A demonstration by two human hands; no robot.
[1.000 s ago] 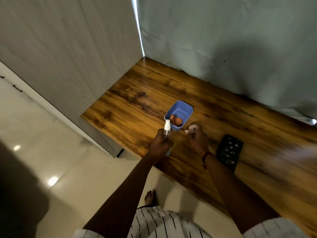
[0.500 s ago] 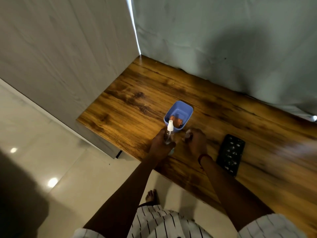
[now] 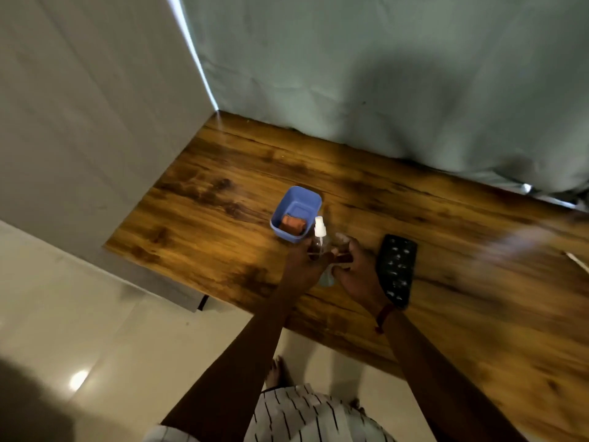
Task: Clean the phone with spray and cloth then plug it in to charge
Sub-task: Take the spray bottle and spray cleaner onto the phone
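From the head camera, your left hand (image 3: 302, 266) is wrapped around the clear body of the spray bottle (image 3: 319, 242), fingers closed on it, with the white nozzle standing upright above your knuckles. Your right hand (image 3: 357, 269) sits just beside the bottle on its other side, fingers curled toward it and something pale at their tips; whether that hand actually grips the bottle or only touches it, you cannot tell from this angle. A red band (image 3: 384, 315) circles your right wrist.

The bottle is held over the wooden table (image 3: 446, 314) near its front edge, directly in front of the blue plastic tub (image 3: 296, 199), whose near rim sits just behind the nozzle. Inside the tub lies a folded orange-red cloth (image 3: 292, 224).

The phone (image 3: 396, 269) lies flat on the table just to the right of your right hand, dark, its near end close to your wrist, apart from the bottle. Its surface shows small pale marks, too blurred to make out.

A pale curtain (image 3: 382, 74) hangs behind the table, and your striped shirt (image 3: 302, 416) shows at the bottom.
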